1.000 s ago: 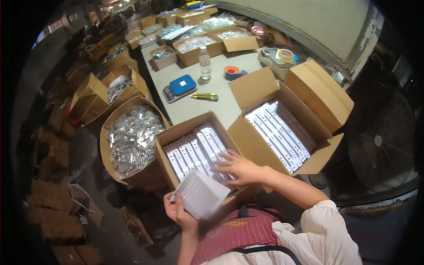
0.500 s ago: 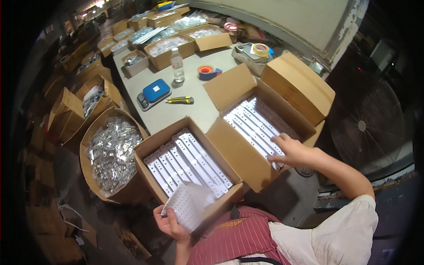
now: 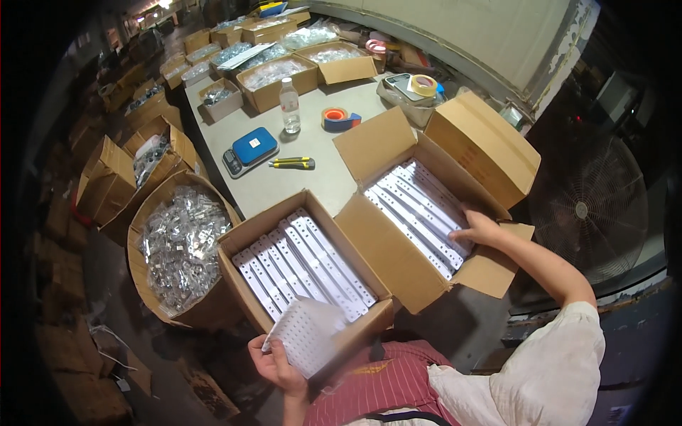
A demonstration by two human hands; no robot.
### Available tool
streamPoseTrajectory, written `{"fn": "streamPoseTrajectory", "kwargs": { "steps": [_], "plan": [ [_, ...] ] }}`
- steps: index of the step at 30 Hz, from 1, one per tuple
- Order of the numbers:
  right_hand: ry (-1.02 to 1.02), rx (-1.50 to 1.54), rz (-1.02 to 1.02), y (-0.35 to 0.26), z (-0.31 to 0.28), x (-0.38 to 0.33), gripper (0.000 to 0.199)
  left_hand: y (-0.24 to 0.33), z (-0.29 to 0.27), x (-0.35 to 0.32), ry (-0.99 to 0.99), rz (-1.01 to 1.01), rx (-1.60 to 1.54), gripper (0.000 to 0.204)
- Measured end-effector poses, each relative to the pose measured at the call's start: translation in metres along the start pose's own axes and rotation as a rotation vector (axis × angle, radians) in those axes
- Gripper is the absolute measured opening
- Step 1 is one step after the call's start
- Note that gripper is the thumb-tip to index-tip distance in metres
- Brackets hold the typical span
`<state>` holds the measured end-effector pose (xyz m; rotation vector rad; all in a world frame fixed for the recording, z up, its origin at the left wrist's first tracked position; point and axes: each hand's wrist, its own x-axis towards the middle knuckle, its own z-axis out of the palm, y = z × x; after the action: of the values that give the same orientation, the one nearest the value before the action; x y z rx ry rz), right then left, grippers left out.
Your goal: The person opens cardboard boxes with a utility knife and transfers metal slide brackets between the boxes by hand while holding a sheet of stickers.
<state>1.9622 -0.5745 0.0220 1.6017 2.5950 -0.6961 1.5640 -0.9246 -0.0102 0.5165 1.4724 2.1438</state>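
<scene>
My left hand (image 3: 278, 365), closed at the near corner of the left carton (image 3: 384, 307), pinches a thin white sheet (image 3: 305, 342) printed with small dots. The sheet leans over the carton's near edge. White strips with holes (image 3: 302, 263) stand on edge in rows inside this carton. In the right carton (image 3: 387, 252) lie similar white perforated strips (image 3: 419, 213). There my right hand (image 3: 477, 228) reaches in over the near right side, its thumb on top of the outer strips and its fingers curled down behind them, partly hidden.
A round-mouthed carton of small clear-bagged metal parts (image 3: 183, 248) stands left. On the table (image 3: 312, 188) are a blue scale (image 3: 254, 147), a cutter knife (image 3: 292, 163), a bottle (image 3: 290, 106) and a tape dispenser (image 3: 341, 119). A closed carton (image 3: 486, 142) and a fan (image 3: 582, 209) are right.
My right hand has shifted slightly right and up along the strips, and its fingers have gone down behind the outer ones. The right carton's near flap now shows. My left hand keeps the sheet.
</scene>
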Motion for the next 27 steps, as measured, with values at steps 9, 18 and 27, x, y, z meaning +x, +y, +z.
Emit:
{"fn": "streamPoseTrajectory", "kwargs": {
  "steps": [9,18,27],
  "plan": [
    [-0.274,-0.26,0.176,-0.002,-0.015,0.019,0.12,-0.001,0.004,-0.001,-0.043,0.03,0.019,0.02],
    [-0.009,-0.016,0.012,-0.017,-0.005,0.012,0.078,-0.005,-0.006,-0.002,-0.026,0.055,-0.017,0.017],
    [0.059,0.426,-0.057,-0.171,-0.033,-0.085,0.078,0.006,0.004,-0.003,0.003,-0.008,-0.022,0.017]
  ]
}}
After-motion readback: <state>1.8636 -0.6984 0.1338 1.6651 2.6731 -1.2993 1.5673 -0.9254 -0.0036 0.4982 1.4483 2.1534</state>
